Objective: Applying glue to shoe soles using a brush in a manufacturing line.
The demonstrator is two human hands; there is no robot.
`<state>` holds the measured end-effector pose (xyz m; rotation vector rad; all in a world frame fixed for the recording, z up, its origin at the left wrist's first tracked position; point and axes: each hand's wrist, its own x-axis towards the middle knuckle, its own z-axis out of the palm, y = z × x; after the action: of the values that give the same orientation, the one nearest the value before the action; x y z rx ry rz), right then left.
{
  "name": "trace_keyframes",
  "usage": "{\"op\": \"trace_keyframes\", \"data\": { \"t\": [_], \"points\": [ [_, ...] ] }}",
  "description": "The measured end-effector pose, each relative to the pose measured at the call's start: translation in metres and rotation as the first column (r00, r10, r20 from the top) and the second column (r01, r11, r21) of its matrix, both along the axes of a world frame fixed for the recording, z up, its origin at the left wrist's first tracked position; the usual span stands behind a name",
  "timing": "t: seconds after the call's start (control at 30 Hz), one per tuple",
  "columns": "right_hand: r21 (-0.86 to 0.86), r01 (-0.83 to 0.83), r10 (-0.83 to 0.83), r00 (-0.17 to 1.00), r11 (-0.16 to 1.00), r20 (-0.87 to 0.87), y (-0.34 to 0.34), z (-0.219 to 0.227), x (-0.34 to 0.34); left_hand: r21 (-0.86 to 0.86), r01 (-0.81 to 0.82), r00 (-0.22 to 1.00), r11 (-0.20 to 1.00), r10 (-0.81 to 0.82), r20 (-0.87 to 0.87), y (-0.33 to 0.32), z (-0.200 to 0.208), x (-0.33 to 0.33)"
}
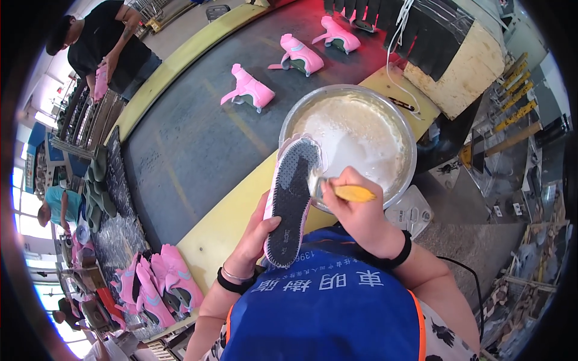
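My left hand (256, 237) is closed around a pink shoe upper (290, 201), turned so its dark, stitched-edge underside faces up. Part of that underside looks wet and shiny toward the toe end. My right hand (364, 210) grips a brush (355, 193) with a yellow handle, its pale bristles against the right edge of the upper. Just beyond both hands stands a round metal basin (411, 147) holding a milky white liquid (355, 141). The far end of the upper overlaps the basin's near left rim.
Three pink shoe uppers (248, 88) stand on the dark conveyor belt (162, 156), leading to a machine opening with black flaps (430, 36). More pink uppers (159, 286) are heaped at lower left. A co-worker (111, 45) across the belt holds a pink piece. A white cable (394, 42) hangs near the basin.
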<state>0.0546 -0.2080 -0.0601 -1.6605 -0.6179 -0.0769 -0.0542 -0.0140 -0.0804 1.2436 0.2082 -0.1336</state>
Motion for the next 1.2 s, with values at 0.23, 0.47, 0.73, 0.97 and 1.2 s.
{"op": "trace_keyframes", "data": {
  "t": [0.23,0.47,0.73,0.97,1.2],
  "points": [
    [-0.103,-0.214,0.194,0.964,0.971,-0.18,-0.001,0.019,-0.002,-0.042,-0.027,0.999,0.999,0.025,-0.047,0.008,-0.004,-0.002],
    [-0.108,0.051,-0.055,0.998,0.993,-0.036,0.007,-0.001,0.059,0.052,0.115,0.993,0.992,-0.113,-0.026,0.018,0.0,-0.014],
    [0.151,0.179,-0.16,0.979,0.972,-0.129,-0.045,0.005,0.077,-0.45,-0.349,0.933,0.822,0.261,-0.246,0.086,-0.043,-0.029],
    [-0.065,0.309,-0.299,0.945,0.949,0.129,-0.064,0.0,0.056,-0.011,-0.645,0.753,0.764,0.633,-0.179,0.203,-0.102,0.058],
    [-0.161,0.251,-0.19,0.928,0.954,0.322,-0.055,0.027,0.046,0.933,-0.053,0.939,0.355,0.337,-0.075,0.278,-0.159,0.122]
  ]
}}
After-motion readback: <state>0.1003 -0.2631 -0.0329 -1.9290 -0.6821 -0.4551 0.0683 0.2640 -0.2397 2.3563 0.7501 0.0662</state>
